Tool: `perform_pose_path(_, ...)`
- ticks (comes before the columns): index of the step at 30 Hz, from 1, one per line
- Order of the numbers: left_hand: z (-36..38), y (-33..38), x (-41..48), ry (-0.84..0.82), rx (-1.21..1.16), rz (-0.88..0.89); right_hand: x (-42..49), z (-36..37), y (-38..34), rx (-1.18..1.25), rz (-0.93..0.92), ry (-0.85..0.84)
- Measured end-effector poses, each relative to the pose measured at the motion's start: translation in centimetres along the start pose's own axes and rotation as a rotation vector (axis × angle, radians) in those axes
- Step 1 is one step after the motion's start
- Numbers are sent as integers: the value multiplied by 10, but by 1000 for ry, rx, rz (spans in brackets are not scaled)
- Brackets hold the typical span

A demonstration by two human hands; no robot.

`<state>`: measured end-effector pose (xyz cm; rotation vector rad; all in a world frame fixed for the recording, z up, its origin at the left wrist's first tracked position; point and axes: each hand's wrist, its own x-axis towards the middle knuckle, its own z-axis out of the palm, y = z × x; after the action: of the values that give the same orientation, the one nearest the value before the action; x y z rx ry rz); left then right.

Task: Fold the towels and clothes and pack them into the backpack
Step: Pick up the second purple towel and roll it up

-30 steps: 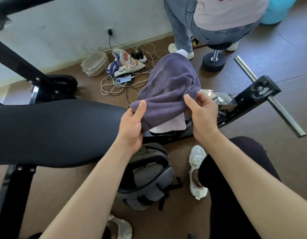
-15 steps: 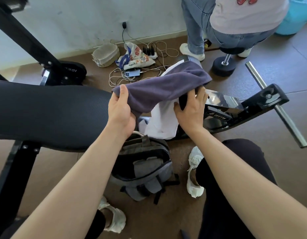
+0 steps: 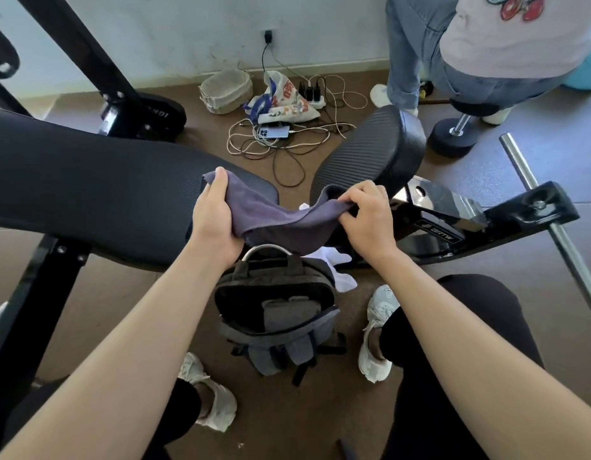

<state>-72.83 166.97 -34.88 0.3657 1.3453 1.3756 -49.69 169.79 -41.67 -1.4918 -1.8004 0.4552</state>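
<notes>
A purple towel [image 3: 277,220] sags between my two hands just above the open grey backpack [image 3: 280,323]. My left hand [image 3: 214,217] grips its left edge, thumb on top. Its right end is pinched in the curled fingers of my right hand [image 3: 363,217]. The backpack stands on the floor between my feet, its main pocket open with a grey folded item [image 3: 287,313] inside. A white garment [image 3: 333,263] lies partly hidden under the towel, behind the backpack.
The black padded bench [image 3: 88,194] fills the left, its small seat pad [image 3: 370,154] and steel frame [image 3: 486,220] the right. Cables, a phone [image 3: 275,131], a printed bag [image 3: 284,101] and a basket [image 3: 226,91] lie by the wall. Another person [image 3: 469,44] stands at the upper right beside a dumbbell [image 3: 453,137].
The towel has come down from a raised heap over the seat pad to a low span just above the backpack. Both hands dropped with it, and the seat pad is now uncovered.
</notes>
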Motion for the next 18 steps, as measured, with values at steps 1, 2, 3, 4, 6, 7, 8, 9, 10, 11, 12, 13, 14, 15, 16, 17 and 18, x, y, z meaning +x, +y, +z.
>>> perform_pose_path(1,-4,1,1,1,-15,-4,-2,-1,-4,87,57,-31)
perform_pose_path(2,-8,3,1,0,-28,-12,-2,-4,-7,198,138,-57)
perform_pose_path(3,-11,4,0,-2,-35,-21,-3,-5,-8,309,219,-81)
perform_pose_path(4,-15,5,-2,-9,-38,-32,-4,-7,-8,392,289,-100)
perform_pose_path(6,-22,2,-7,-20,-32,-49,-8,-9,-8,484,369,-147)
perform_pose_path(7,-26,-2,-10,-33,-22,-54,-10,-10,-9,505,378,-167)
perform_pose_path(8,-30,-5,-14,-47,-10,-58,-12,-11,-10,506,374,-173)
perform_pose_path(9,-34,-7,-17,-61,5,-59,-13,-12,-11,501,369,-162)
perform_pose_path(10,-39,-9,-20,-70,20,-62,-15,-15,-13,500,361,-142)
perform_pose_path(11,-43,-9,-24,-78,37,-67,-16,-18,-15,504,356,-123)
perform_pose_path(12,-48,-10,-27,-92,48,-74,-17,-21,-17,491,343,-112)
perform_pose_path(13,-55,-11,-30,-103,55,-77,-18,-25,-21,469,322,-107)
perform_pose_path(14,-60,-11,-33,-111,62,-83,-20,-28,-24,428,289,-106)
perform_pose_path(15,-65,-12,-36,-105,87,-88,-22,-30,-29,371,242,-98)
perform_pose_path(16,-70,-13,-38,-97,120,-93,-26,-33,-35,300,183,-79)
perform_pose_path(17,-74,-15,-41,-88,170,-98,-29,-35,-42,238,113,-46)
perform_pose_path(18,-79,-18,-43,-71,234,-109,-34,-36,-50,197,33,-5)
